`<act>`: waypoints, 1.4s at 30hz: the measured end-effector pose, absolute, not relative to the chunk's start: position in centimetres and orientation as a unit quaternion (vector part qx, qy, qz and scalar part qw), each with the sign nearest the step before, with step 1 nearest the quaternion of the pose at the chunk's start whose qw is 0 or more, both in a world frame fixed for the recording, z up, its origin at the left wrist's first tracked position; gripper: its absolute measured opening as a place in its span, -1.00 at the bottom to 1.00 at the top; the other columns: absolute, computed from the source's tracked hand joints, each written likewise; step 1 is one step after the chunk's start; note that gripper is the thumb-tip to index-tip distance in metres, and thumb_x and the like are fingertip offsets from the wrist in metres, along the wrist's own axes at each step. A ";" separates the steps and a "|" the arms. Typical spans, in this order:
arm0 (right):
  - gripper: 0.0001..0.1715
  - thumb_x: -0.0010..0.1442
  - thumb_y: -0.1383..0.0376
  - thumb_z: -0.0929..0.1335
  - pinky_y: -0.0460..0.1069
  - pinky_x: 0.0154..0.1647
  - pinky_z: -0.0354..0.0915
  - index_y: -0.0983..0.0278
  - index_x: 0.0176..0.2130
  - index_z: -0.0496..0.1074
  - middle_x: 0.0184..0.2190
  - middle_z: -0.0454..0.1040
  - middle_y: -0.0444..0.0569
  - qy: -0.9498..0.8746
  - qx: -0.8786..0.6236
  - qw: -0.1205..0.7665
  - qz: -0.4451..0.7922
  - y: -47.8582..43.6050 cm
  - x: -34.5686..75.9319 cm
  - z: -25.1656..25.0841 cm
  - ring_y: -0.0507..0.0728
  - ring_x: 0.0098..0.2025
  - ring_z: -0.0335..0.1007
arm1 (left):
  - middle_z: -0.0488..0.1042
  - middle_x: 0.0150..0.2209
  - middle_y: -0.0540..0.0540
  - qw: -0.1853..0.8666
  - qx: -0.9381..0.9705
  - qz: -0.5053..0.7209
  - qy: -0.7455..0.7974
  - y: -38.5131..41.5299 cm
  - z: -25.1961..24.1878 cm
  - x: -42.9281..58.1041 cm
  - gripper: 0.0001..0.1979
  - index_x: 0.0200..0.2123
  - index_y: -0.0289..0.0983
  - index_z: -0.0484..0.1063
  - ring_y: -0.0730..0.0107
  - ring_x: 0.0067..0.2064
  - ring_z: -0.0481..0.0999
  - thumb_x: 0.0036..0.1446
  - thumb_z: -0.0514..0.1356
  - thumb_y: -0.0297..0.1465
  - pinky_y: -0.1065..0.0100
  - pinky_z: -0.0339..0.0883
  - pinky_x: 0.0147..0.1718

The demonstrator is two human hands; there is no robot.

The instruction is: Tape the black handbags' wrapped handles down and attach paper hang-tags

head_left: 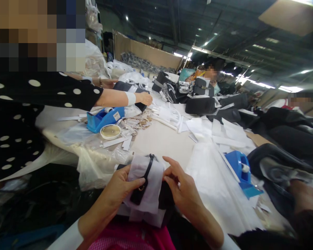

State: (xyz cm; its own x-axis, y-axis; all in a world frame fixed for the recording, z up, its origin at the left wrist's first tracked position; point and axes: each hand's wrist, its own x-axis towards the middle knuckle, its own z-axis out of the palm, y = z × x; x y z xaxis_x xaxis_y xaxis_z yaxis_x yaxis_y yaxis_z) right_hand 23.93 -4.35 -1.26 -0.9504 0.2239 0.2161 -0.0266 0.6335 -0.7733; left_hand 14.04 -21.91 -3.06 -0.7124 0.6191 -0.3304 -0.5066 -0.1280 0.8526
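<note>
A small black bag [166, 196] rests at the table's near edge, close to my body. White tissue paper [152, 198] is wrapped over its front, and a narrow black strap [149, 166] with a metal fitting lies on top of the paper. My left hand [127, 184] grips the bag from the left, its thumb pressing on the strap and paper. My right hand [181, 182] is at the bag's right side, index finger extended and the other fingers bent. It is close to the paper's edge; whether it touches cannot be made out.
Left stands a blue tape dispenser [104, 118] by a tape roll [110, 132] and a heap of stringed tags [137, 122]. Another blue dispenser [241, 170] is at right, past white sheets [214, 184]. A co-worker's arm [114, 98] reaches across; black bags [200, 105] fill the back.
</note>
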 end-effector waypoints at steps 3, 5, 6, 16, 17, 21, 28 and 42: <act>-0.29 0.09 0.56 0.24 0.16 0.05 0.25 0.08 0.17 0.26 -0.01 0.32 0.04 -0.927 0.065 0.192 0.316 -2.3 22.8 -0.9 0.20 0.04 0.25 | 0.63 -0.27 -0.17 0.403 0.059 0.753 0.516 -22.1 -2.6 13.5 -0.49 -0.10 -0.30 0.53 0.14 -0.23 0.61 -0.22 0.46 -0.43 0.27 0.45 -0.21; -0.28 0.00 0.61 0.25 0.22 0.13 0.19 0.11 0.10 0.32 0.09 0.25 0.06 -0.932 0.116 0.192 0.284 -1.7 21.7 -0.7 0.24 0.13 0.16 | 0.63 -0.25 -0.18 0.424 0.059 0.751 0.503 -22.2 -2.4 13.1 -0.47 -0.07 -0.29 0.52 0.15 -0.23 0.61 -0.21 0.46 -0.44 0.26 0.45 -0.20; -0.28 -0.05 0.63 0.24 0.23 0.16 0.17 0.13 0.05 0.34 0.12 0.24 0.05 -0.930 0.139 0.185 0.286 -1.5 21.1 -0.5 0.24 0.16 0.13 | 0.62 -0.24 -0.18 0.434 0.059 0.749 0.498 -22.2 -2.3 12.9 -0.46 -0.06 -0.29 0.52 0.16 -0.24 0.61 -0.21 0.45 -0.45 0.27 0.45 -0.21; -0.89 0.05 0.45 0.38 0.01 -0.01 0.28 0.27 -0.37 0.38 -0.21 0.47 -0.08 -0.839 0.206 -0.050 0.501 -1.4 13.9 2.0 0.09 -0.12 0.38 | 0.60 -0.27 -0.10 0.414 0.096 0.718 0.551 -22.7 -0.6 11.8 -0.46 -0.06 -0.28 0.53 0.30 -0.33 0.56 -0.22 0.42 -0.49 0.41 0.39 -0.34; -0.82 0.02 0.42 0.40 -0.02 -0.08 0.30 0.27 -0.30 0.38 -0.25 0.47 -0.11 -0.829 0.197 -0.080 0.517 -1.5 13.3 2.0 0.07 -0.17 0.38 | 0.60 -0.28 -0.09 0.405 0.106 0.715 0.561 -22.7 -0.4 11.6 -0.47 -0.07 -0.28 0.53 0.28 -0.31 0.56 -0.23 0.41 -0.50 0.40 0.40 -0.32; -0.50 -0.08 0.40 0.44 -0.11 -0.29 0.29 0.26 -0.09 0.40 -0.31 0.49 -0.18 -0.804 0.188 -0.202 0.526 -1.9 11.3 2.2 0.02 -0.31 0.37 | 0.57 -0.37 -0.04 0.365 0.129 0.713 0.584 -22.9 0.3 11.0 -0.56 -0.18 -0.29 0.54 0.27 -0.30 0.56 -0.25 0.42 -0.50 0.41 0.40 -0.32; -0.86 -0.03 0.28 0.43 -0.12 -0.37 0.28 0.31 -0.40 0.53 -0.52 0.48 -0.20 -0.802 0.172 -0.233 0.522 -2.5 11.0 2.5 0.01 -0.45 0.35 | 0.55 -0.34 -0.11 0.395 0.054 0.735 0.549 -25.3 -1.0 11.6 -0.62 -0.15 -0.28 0.44 0.38 -0.46 0.50 -0.01 0.36 -0.23 0.42 0.38 -0.55; -0.84 0.07 0.23 0.45 -0.11 -0.36 0.23 0.28 -0.36 0.58 -0.52 0.47 -0.15 -0.865 0.190 -0.085 0.456 -3.1 13.1 1.0 0.05 -0.39 0.34 | 0.33 -0.65 0.08 0.382 -0.057 0.765 0.515 -27.3 -2.6 13.9 -0.57 -0.11 -0.33 0.44 0.65 -0.72 0.20 -0.11 0.34 -0.40 0.60 -0.05 -0.75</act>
State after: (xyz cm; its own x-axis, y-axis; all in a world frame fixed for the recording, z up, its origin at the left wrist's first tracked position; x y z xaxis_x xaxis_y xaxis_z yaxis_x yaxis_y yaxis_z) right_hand 13.14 -3.06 1.03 -0.9136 -0.4057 0.0260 -0.2508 0.5122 -0.8214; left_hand 13.93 -27.34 -2.56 -0.7020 0.5262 -0.4800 -0.6428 -0.1779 0.7451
